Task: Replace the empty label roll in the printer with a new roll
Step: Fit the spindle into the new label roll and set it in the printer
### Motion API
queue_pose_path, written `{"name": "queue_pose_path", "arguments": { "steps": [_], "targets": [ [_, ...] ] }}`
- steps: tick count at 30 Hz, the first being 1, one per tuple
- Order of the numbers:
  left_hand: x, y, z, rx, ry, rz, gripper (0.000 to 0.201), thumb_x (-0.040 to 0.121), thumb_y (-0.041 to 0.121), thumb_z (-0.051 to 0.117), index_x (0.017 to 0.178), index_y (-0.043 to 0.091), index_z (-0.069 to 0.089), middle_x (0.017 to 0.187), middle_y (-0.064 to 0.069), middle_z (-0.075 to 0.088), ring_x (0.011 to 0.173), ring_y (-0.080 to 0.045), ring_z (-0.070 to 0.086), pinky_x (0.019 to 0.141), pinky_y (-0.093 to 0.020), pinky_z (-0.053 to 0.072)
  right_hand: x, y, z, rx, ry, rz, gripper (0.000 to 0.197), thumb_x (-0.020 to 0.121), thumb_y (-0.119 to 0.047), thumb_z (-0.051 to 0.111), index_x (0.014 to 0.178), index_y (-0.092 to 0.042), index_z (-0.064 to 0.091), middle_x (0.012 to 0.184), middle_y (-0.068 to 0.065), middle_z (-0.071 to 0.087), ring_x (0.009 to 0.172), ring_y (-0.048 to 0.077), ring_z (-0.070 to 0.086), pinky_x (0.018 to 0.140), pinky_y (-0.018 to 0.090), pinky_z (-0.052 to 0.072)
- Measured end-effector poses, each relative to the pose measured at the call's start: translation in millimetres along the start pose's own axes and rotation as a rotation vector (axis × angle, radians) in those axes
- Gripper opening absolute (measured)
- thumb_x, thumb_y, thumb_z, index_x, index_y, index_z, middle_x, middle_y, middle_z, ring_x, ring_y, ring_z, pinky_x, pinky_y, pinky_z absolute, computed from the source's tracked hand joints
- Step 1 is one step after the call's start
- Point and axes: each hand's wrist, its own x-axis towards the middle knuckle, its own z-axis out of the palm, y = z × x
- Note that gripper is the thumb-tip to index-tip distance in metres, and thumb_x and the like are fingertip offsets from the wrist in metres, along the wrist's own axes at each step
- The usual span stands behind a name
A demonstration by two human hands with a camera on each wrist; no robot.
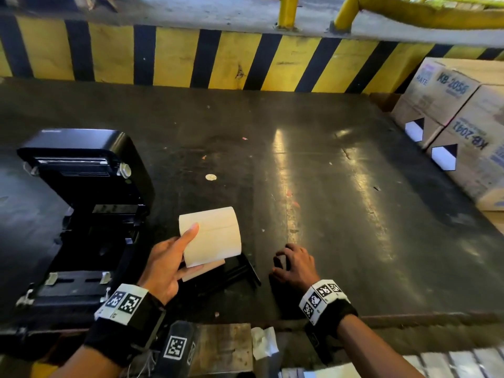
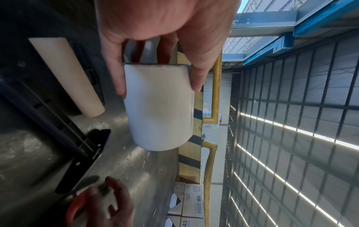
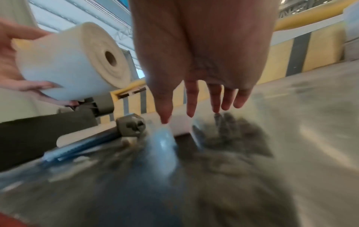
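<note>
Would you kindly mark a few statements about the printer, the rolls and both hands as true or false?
1. The printer has its lid open. True.
2. The left hand holds the new roll. True.
3. The new roll already sits inside the printer. False: it is held above the table, right of the printer.
4. The right hand grips the new roll. False: it is down at the table, apart from the roll.
5. Cardboard boxes stand at the table's far right. True.
</note>
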Motion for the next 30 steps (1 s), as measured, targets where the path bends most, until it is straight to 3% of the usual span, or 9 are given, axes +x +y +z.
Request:
{"name": "queue_pose_path", "arguments": {
  "steps": [5, 8, 12, 14, 16, 17, 21, 24, 30],
  "targets": [
    [-3.3, 2.0, -9.5, -0.080, 0.036, 0.016, 0.023, 0.080, 0.031, 0.069, 0.092, 0.012, 0.066, 0.099, -0.010, 0.067, 0.096, -0.024, 0.061, 0.075, -0.046, 0.055, 5.5, -50.9, 7.3, -0.158, 0.020, -0.128, 0.048, 0.085, -0.057, 0.050, 0.101, -0.015, 0.067, 0.119, 0.008, 0.056, 0.118, 0.028, 0.043, 0.100, 0.040, 0.030],
    [-4.8, 2.3, -17.4, -0.158, 0.032, 0.029, 0.014, 0.083, 0.030, 0.066, 0.088, 0.016, 0.064, 0.096, -0.008, 0.066, 0.094, -0.023, 0.060, 0.081, -0.049, 0.052, 7.7, -64.7, 18.0, -0.252, -0.038, -0.118, 0.048, 0.085, -0.055, 0.052, 0.107, -0.015, 0.064, 0.118, 0.011, 0.057, 0.116, 0.030, 0.045, 0.097, 0.041, 0.031],
    [-5.7, 6.1, -29.8, -0.251, 0.022, 0.036, 0.016, 0.080, 0.030, 0.066, 0.094, 0.024, 0.063, 0.105, -0.007, 0.064, 0.101, -0.026, 0.058, 0.083, -0.051, 0.051, 11.0, -62.3, 18.7, 0.082, -0.135, -0.071, 0.033, 0.082, -0.044, 0.064, 0.099, -0.016, 0.059, 0.105, 0.008, 0.066, 0.103, 0.027, 0.059, 0.092, 0.039, 0.045],
    [-6.1, 7.9, -34.9, -0.274, 0.009, 0.043, 0.036, 0.071, 0.034, 0.070, 0.104, 0.026, 0.061, 0.113, -0.008, 0.063, 0.108, -0.029, 0.057, 0.078, -0.049, 0.052, 10.1, -59.4, 8.5, 0.263, -0.058, -0.060, 0.022, 0.079, -0.035, 0.071, 0.086, -0.022, 0.054, 0.083, -0.003, 0.062, 0.083, 0.018, 0.060, 0.077, 0.028, 0.049],
    [-6.3, 8.8, -37.9, -0.295, -0.003, 0.058, 0.046, 0.068, 0.038, 0.069, 0.112, 0.028, 0.059, 0.120, -0.008, 0.061, 0.114, -0.030, 0.055, 0.076, -0.047, 0.052, 9.8, -56.6, -11.5, 0.368, 0.116, -0.053, 0.021, 0.078, -0.027, 0.074, 0.080, -0.020, 0.054, 0.067, -0.010, 0.054, 0.063, 0.008, 0.053, 0.059, 0.013, 0.041],
    [-6.4, 9.0, -38.7, -0.305, -0.008, 0.065, 0.047, 0.069, 0.038, 0.068, 0.114, 0.028, 0.058, 0.123, -0.007, 0.061, 0.115, -0.030, 0.054, 0.076, -0.047, 0.052, 10.2, -55.0, -23.3, 0.446, 0.224, -0.044, 0.020, 0.078, -0.025, 0.074, 0.077, -0.018, 0.055, 0.063, -0.007, 0.055, 0.059, 0.010, 0.053, 0.056, 0.015, 0.042],
    [-5.1, 8.7, -38.5, -0.334, -0.031, 0.075, 0.039, 0.075, 0.038, 0.065, 0.112, 0.030, 0.057, 0.124, -0.006, 0.060, 0.117, -0.031, 0.053, 0.078, -0.047, 0.051, 11.8, -53.0, -66.4, 0.792, 0.523, 0.023, 0.018, 0.080, -0.027, 0.072, 0.076, -0.015, 0.060, 0.076, 0.013, 0.067, 0.069, 0.029, 0.062, 0.070, 0.047, 0.054],
    [-4.7, 9.5, -34.2, -0.346, -0.066, 0.069, 0.023, 0.082, 0.037, 0.061, 0.104, 0.031, 0.059, 0.121, -0.006, 0.061, 0.115, -0.030, 0.054, 0.082, -0.048, 0.050, 6.7, -61.2, -78.8, 0.962, 0.436, -0.012, 0.012, 0.081, -0.025, 0.071, 0.081, -0.016, 0.063, 0.092, 0.024, 0.070, 0.089, 0.040, 0.066, 0.083, 0.052, 0.056],
    [-6.5, 14.4, -25.1, -0.306, -0.112, 0.077, 0.067, 0.064, 0.040, 0.069, 0.126, 0.026, 0.051, 0.126, -0.007, 0.060, 0.114, -0.030, 0.055, 0.077, -0.047, 0.052, -3.3, -73.5, -80.8, 0.783, 0.447, -0.126, 0.022, 0.080, -0.030, 0.071, 0.087, -0.011, 0.062, 0.085, 0.017, 0.066, 0.079, 0.031, 0.063, 0.077, 0.048, 0.055]
  ]
}}
